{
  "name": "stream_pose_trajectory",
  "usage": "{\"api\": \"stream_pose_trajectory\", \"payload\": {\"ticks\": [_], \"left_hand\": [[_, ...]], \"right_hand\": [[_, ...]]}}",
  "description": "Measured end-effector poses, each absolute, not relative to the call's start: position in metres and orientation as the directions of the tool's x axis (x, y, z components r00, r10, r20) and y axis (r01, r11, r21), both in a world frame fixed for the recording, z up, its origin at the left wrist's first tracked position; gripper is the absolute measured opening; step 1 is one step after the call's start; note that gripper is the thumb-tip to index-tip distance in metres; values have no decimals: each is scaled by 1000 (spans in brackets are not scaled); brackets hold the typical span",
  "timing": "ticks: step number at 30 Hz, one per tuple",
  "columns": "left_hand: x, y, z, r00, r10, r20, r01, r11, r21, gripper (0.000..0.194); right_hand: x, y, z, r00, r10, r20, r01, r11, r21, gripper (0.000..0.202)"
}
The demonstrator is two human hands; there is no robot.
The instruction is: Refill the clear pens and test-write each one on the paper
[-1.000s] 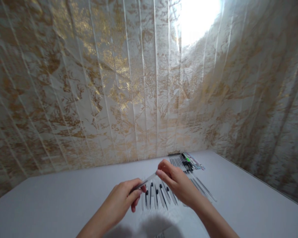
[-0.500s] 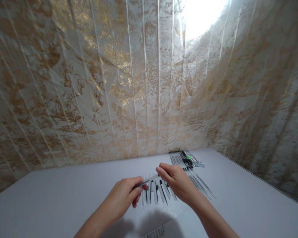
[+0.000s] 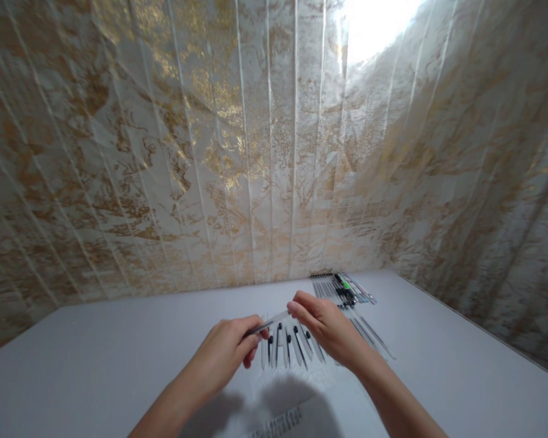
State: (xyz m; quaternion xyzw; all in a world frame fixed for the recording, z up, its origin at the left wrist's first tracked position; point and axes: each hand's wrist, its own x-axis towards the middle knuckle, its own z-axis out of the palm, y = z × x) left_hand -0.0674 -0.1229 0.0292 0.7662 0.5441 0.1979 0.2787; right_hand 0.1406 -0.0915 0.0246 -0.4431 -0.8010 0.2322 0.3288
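Spreads wide and white as a table (image 3: 119, 353) — carries a loose row of pale and dark pen parts (image 3: 285, 350) near the middle. Holds slim rods (image 3: 374, 331) to the right, dark and coloured pens (image 3: 346, 296) farther back — bears blurred print (image 3: 278, 423) up front.

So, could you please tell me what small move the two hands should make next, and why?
Perhaps a gentle push by the right hand along the pen-like piece, while the left hand steadies it: the left grip is on its dark end, the right grip on its pale end, near the slim pen parts.
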Motion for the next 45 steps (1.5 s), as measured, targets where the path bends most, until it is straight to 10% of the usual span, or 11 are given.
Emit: {"api": "stream_pose_trajectory", "payload": {"ticks": [33,45], "left_hand": [[-68,-120,29,286,947,144,819,-320,476,26],[-44,-125,7,473,881,-28,122,-34,992,33]], "right_hand": [[134,-93,20,-343,881,326,443,458,-771,41],[110,-101,8,-248,901,356,243,414,-877,25]]}}
